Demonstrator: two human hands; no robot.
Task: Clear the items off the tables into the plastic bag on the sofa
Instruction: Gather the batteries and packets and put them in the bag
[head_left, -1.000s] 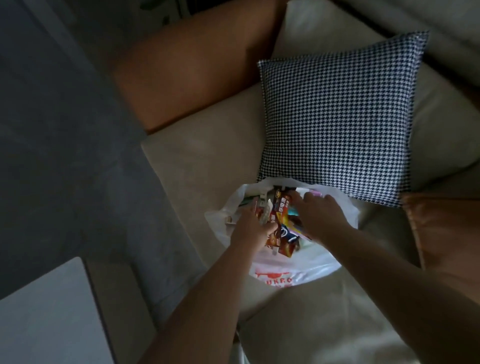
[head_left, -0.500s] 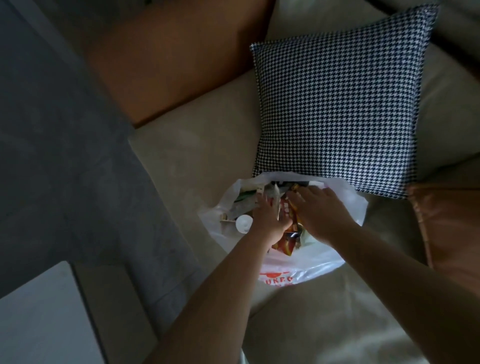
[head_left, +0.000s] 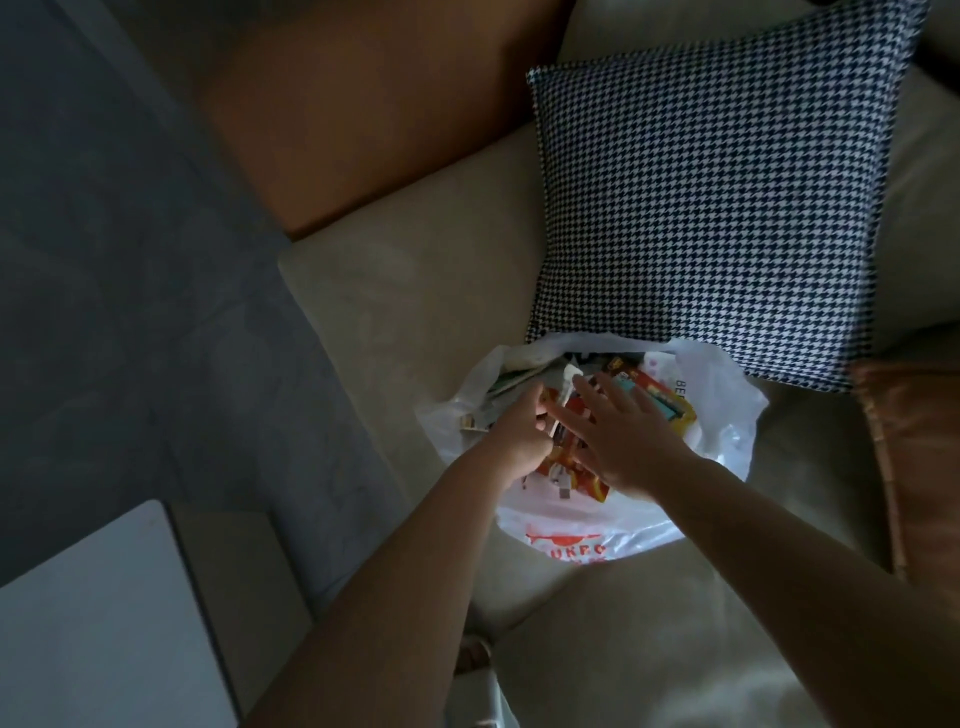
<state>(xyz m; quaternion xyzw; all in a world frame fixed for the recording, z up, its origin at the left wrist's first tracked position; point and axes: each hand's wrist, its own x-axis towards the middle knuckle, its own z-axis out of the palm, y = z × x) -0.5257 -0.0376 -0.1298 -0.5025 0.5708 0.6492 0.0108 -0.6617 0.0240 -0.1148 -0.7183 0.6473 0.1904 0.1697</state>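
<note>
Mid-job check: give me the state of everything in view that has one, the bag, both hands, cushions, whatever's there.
Plastic bag: open at the mouth, lying on the sofa seat, holding packets.
Snack packets: inside the bag, jumbled.
Left hand: fingers curled among the packets; whether it grips one cannot be told.
Right hand: fingers straight and spread, over the packets.
Houndstooth cushion: lying on the sofa, its lower edge at the bag.
Orange cushion: at the right edge, partly cut off.

The room is dim, with a dark grey carpeted floor (head_left: 114, 270) along the left. A beige upholstered sofa (head_left: 415, 291) carries a black-and-white houndstooth square cushion (head_left: 711, 208) toward its back edge and an orange cushion (head_left: 914, 457) at its right edge. A pale flat tabletop (head_left: 88, 634) fills the lower left corner.
</note>
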